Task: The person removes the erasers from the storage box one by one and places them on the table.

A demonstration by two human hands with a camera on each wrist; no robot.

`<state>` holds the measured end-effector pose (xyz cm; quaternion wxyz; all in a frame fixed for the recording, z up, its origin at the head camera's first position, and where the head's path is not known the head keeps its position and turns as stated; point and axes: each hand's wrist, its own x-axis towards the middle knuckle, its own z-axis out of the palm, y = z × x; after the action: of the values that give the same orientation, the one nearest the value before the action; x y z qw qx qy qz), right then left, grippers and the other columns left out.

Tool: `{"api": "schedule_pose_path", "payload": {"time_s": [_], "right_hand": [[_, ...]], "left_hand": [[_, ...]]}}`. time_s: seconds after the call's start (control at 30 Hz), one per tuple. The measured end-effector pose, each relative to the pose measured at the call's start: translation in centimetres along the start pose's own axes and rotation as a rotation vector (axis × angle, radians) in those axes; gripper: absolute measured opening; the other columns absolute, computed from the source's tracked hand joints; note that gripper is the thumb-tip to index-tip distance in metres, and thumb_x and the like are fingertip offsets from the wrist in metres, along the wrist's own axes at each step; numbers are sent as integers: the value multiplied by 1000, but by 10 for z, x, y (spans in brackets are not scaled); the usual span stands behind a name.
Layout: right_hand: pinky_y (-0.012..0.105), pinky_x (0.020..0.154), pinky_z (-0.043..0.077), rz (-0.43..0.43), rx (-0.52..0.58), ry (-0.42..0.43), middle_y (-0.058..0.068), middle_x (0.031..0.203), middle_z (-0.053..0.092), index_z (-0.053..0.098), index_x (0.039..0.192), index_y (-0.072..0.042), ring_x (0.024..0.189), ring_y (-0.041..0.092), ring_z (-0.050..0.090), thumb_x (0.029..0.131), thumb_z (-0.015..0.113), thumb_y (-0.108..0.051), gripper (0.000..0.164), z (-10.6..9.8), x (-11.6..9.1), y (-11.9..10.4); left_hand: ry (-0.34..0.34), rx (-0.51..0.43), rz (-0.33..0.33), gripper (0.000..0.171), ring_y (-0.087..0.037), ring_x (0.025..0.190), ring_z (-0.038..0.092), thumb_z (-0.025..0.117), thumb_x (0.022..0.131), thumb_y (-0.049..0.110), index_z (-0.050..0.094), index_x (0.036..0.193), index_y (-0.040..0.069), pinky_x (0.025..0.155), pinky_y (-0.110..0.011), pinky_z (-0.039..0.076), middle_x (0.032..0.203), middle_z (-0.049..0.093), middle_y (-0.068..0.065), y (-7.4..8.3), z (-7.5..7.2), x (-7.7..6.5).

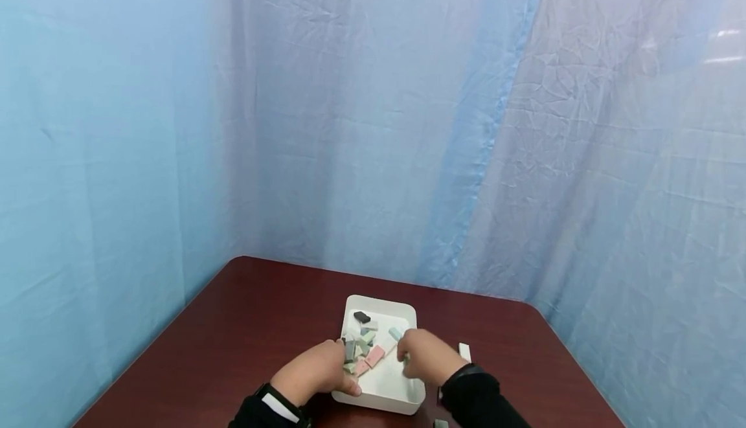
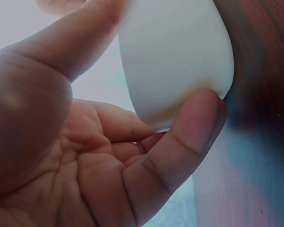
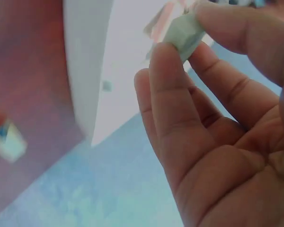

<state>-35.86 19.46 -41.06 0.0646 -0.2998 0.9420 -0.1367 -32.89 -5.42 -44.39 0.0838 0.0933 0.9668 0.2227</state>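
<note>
A white rectangular tray [image 1: 377, 403] stands on the table with several small blocks inside, mostly toward its left side. My left hand [image 1: 317, 368] grips the tray's near-left wall, as the wall [image 2: 180, 52] between thumb and fingers shows in the left wrist view. Over the tray's right side is my right hand [image 1: 430, 355], pinching a pale green block [image 3: 184, 34] between thumb and fingertips. Inside the tray lie pink blocks [image 1: 375, 356], a black block [image 1: 362, 317] and a light blue block [image 1: 395, 333]. My left hand partly covers the pile.
To the right of the tray, a white block [image 1: 464, 351] lies on the dark red table [image 1: 280, 305]. A grey-green block [image 1: 440, 424] shows at the bottom edge of the head view. Blue curtains [image 1: 373, 123] hang behind and beside the table.
</note>
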Motion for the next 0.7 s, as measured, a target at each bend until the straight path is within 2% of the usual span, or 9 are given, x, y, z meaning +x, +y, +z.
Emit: {"api": "schedule_pose_path", "payload": {"time_s": [0.13, 0.3, 0.43, 0.57, 0.7], "right_hand": [[37, 71, 52, 47, 49, 45, 7, 100, 73, 78, 94, -10, 76, 16, 58, 85, 75, 7, 20, -20, -13, 38], [40, 66, 43, 217, 50, 104, 4, 85, 68, 73, 83, -7, 69, 17, 48, 83, 72, 12, 19, -29, -36, 97], [37, 63, 36, 340, 32, 129, 1, 70, 58, 67, 74, -9, 64, 16, 40, 85, 75, 9, 22, -26, -50, 139], [33, 59, 29, 406, 8, 116, -4, 60, 40, 52, 62, -15, 60, 14, 29, 82, 74, 9, 38, -18, -60, 169], [32, 59, 30, 471, -7, 54, -4, 59, 41, 49, 60, -17, 59, 14, 31, 82, 73, 8, 41, -9, -67, 187]], "left_hand": [[4, 5, -8, 86, -29, 118, 67, 95, 78, 46, 63, 136, -8, 104, -50, 54, 135, 68, -22, -1, 1, 2], [9, 28, 1, 85, -28, 116, 68, 95, 77, 49, 65, 133, -7, 103, -49, 55, 132, 69, -21, -3, 5, 6], [-4, 28, -10, 88, -29, 121, 67, 94, 78, 49, 63, 138, -7, 105, -49, 54, 138, 67, -21, -4, 4, 7], [-10, 19, -20, 88, -28, 121, 66, 94, 79, 48, 61, 140, -6, 105, -49, 53, 141, 66, -21, -2, 1, 7], [5, 28, -11, 86, -27, 115, 67, 95, 78, 48, 64, 136, -7, 102, -48, 54, 135, 69, -21, -1, 2, 5]]}}
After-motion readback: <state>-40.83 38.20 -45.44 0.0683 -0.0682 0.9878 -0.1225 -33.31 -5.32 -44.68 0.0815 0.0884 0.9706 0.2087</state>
